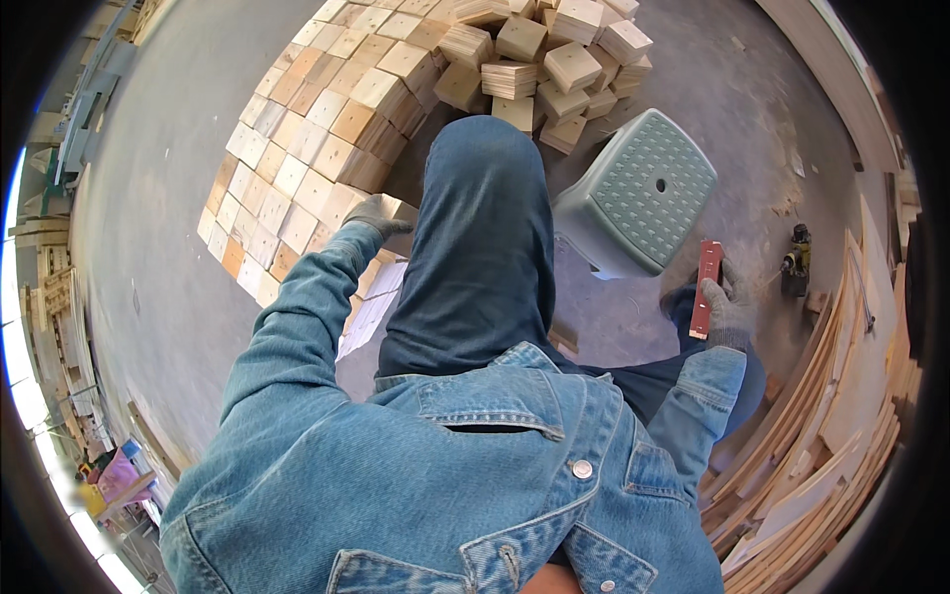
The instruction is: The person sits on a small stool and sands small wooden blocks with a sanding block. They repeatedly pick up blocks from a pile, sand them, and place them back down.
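Note:
My left hand (372,216), in a grey glove, is at the near right edge of a broad stack of wooden blocks (289,176). Its thumb and fingers close around the end of one pale wooden block (398,209); part of the grip is hidden. Low on the right, my gloved right hand (730,305) grips a flat red-brown bar (706,287) with small light marks and a pale lower end. The bar points away from me, beside my bent leg. Between my hands, my raised knee (485,188) hides part of the floor.
A grey-green plastic step stool (643,188) stands right of my knee. Beyond it lies a loose heap of blocks (544,59). At the right are a dark cordless drill (795,261) and long wooden strips (802,445). White sheets (368,315) lie beside my left forearm.

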`<state>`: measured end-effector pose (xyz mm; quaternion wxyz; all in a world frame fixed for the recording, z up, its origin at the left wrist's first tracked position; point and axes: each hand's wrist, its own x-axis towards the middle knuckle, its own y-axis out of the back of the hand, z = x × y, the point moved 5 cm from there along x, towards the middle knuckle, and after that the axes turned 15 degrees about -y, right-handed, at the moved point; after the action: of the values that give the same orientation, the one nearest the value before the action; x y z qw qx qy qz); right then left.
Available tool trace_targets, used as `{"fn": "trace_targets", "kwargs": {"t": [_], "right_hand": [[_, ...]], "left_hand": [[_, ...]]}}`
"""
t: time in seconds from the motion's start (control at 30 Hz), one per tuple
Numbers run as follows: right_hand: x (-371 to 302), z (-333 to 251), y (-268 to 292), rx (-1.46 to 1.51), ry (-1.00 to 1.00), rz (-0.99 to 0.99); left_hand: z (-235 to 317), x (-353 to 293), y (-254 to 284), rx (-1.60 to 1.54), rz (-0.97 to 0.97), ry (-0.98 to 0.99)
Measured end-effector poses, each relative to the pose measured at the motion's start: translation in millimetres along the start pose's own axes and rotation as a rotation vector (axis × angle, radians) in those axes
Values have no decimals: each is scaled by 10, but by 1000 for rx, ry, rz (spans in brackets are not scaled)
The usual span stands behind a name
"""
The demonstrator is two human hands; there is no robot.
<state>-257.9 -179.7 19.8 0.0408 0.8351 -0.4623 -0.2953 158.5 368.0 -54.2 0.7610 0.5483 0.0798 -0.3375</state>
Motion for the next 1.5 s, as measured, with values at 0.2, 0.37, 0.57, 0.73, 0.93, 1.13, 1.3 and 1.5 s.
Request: {"fn": "trace_targets", "kwargs": {"t": [0.2,0.37,0.57,0.73,0.93,1.13,1.3,1.5], "right_hand": [[-46,-55,-139,-90,-6,8],[-124,-127,-187,-134,-34,16],[-69,-40,-158,-162,-8,11],[-40,-1,-147,-208,24,18],[-55,-7,-149,-216,23,17],[-18,49,-158,-228,41,20],[35,128,-163,-209,53,-1],[115,201,-119,-235,37,1]], "left_hand": [[-183,27,-152,139,-137,37],[-224,-22,-141,140,-150,28],[-125,-180,-25,221,-93,-29],[-235,-232,40,271,6,-8],[-151,-327,168,351,131,-62],[155,-408,-139,522,115,-253],[-41,-196,-628,687,94,-292],[-114,-132,-624,589,138,-311]]}}
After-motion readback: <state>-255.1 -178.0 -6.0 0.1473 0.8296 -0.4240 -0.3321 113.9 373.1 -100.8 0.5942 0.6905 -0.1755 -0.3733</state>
